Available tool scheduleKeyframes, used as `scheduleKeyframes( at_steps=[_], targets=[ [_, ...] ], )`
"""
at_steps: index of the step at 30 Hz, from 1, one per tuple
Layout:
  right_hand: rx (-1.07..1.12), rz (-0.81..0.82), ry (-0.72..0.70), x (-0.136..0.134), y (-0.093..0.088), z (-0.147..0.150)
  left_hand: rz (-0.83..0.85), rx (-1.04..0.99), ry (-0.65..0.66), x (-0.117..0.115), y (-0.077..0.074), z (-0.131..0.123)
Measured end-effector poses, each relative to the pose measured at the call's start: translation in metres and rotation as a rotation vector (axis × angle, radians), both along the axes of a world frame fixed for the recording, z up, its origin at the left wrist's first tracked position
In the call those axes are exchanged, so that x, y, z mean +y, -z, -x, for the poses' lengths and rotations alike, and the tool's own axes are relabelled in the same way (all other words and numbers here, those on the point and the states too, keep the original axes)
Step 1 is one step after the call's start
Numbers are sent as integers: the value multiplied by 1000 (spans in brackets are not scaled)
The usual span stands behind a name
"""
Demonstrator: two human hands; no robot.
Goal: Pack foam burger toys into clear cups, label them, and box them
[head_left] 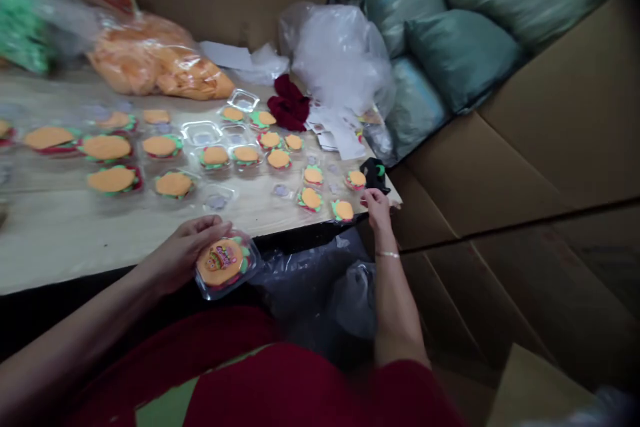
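Note:
My left hand (pixel 186 251) is closed on a clear plastic clamshell pack (pixel 227 265) with an orange burger-shaped toy and a printed label inside, held just off the table's front edge. My right hand (pixel 377 208) reaches to the table's right corner, fingers bent, beside a burger toy (pixel 344 210) and just below a black object with green parts (pixel 375 175). Whether it grips anything is unclear. Several more burger toys (pixel 106 147), some in open clear trays (pixel 201 133), are spread over the wooden table (pixel 75 233).
A bag of orange pieces (pixel 160 67), a crumpled clear plastic bag (pixel 340 57), dark red cloth (pixel 289 107) and white paper slips (pixel 337 137) lie at the back. Teal sacks (pixel 460 53) and cardboard walls (pixel 550 147) stand on the right. Plastic bags (pixel 320 280) hang below the table edge.

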State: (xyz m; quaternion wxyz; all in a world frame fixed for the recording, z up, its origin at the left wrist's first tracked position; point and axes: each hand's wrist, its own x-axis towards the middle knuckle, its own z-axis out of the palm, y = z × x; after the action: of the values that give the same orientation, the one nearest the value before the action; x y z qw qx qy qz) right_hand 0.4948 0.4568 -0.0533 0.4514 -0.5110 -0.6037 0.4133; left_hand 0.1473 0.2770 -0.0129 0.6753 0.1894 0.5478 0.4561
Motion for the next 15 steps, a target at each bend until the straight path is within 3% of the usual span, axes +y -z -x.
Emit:
scheduleKeyframes(
  at_steps=[2,5,7,10,15],
  targets=[
    [35,65,-245,-27,-7,46,4,-14,28,-6,-2,5],
    [72,229,-966,-71,-21,116,-15,-14,52,-13,-7,10],
    [67,258,-1201,-88,-30,151,-24,-10,48,-17,-10,13],
    [11,215,-1270,-94,-36,177,-19,-10,27,-22,-10,17],
    [-215,95,-1245,-93,-36,184,-38,6,-23,-28,-2,23]
  ],
)
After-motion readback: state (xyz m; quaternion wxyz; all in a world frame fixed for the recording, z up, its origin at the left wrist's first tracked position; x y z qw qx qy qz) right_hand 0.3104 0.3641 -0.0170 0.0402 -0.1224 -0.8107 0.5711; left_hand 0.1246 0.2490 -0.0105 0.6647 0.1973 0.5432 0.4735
